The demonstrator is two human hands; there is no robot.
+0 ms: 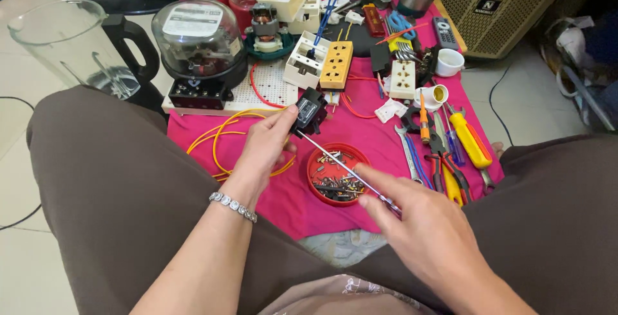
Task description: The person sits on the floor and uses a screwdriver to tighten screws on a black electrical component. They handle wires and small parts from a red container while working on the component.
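My left hand (265, 146) holds a small black electrical part (308, 111) above the pink cloth (380, 141), thumb and fingers pinched on its lower edge. My right hand (421, 225) grips a thin metal screwdriver (341, 167); its shaft runs up and left, and its tip touches the bottom of the black part. Under the shaft sits a round red lid (314, 160) filled with several small screws. A silver bracelet circles my left wrist.
Yellow wire (222, 134) loops left of the lid. Wrenches, pliers and a yellow-handled screwdriver (470, 140) lie at right. Behind are sockets (337, 65), a domed meter (201, 44), a blender jug (71, 47) and a speaker box (508, 6). My knees flank the cloth.
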